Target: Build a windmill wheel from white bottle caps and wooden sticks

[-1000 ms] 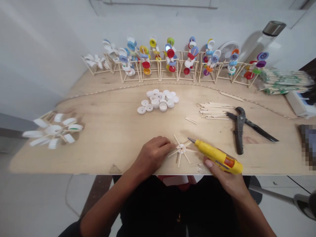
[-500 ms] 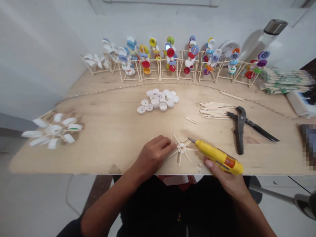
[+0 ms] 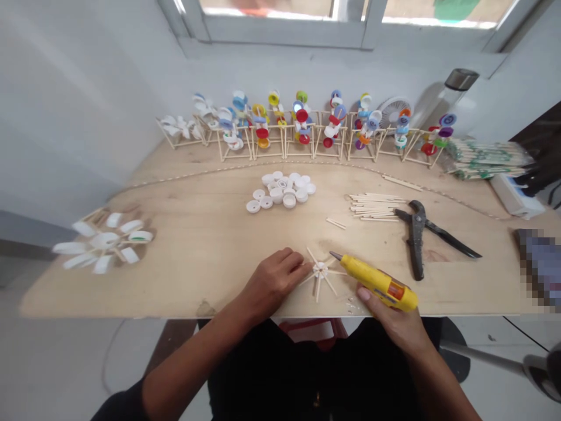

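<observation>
Yellow plastic of the hot glue gun [image 3: 377, 283] is clamped in my right hand [image 3: 390, 327], its fingers [image 3: 363, 295] wrapped around the grip, while the nozzle is pointing at the white hub of a wooden stick star [image 3: 320, 270] lying flat on the plywood tabletop [image 3: 197, 251]. My left hand [image 3: 272, 286] is resting just beside the star, its fingers [image 3: 302, 270] together and touching the sticks. My view is tilting upward, bringing a window [image 3: 267, 7] into sight.

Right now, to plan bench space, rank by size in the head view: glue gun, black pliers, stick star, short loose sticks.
Yellow hot glue gun and black pliers: about equal, gun nearer the camera, so unsure.
Then stick star.
Smallest: short loose sticks.
</observation>
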`<state>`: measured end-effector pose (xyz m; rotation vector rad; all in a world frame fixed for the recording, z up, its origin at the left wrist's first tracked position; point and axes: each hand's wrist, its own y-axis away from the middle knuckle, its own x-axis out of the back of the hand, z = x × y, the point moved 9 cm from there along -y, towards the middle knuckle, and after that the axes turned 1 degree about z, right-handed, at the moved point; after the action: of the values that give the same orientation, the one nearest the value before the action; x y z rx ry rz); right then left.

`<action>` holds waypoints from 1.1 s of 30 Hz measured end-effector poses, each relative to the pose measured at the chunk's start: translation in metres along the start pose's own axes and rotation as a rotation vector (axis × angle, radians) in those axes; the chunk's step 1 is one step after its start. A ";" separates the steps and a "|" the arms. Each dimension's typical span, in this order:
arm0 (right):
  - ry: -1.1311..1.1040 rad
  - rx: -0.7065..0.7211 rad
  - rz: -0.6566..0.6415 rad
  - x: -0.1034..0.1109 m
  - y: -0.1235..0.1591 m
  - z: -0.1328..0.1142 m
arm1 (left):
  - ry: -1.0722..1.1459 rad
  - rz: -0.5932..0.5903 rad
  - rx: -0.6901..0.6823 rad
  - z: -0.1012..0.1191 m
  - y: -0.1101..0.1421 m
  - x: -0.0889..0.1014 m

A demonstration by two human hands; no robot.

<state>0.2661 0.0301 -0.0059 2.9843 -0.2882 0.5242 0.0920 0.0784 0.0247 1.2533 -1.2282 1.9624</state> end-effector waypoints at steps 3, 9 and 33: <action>-0.012 0.003 0.000 -0.001 0.001 0.000 | 0.005 0.006 0.035 0.000 0.003 0.002; -0.038 0.019 0.055 0.002 0.001 0.003 | 0.070 0.119 0.177 -0.012 0.008 0.018; -0.087 -0.030 0.153 0.025 -0.001 0.011 | 0.486 0.141 0.539 -0.043 0.002 0.014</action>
<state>0.2928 0.0256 -0.0074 2.9763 -0.5295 0.4011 0.0651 0.1149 0.0291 0.8333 -0.5761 2.6080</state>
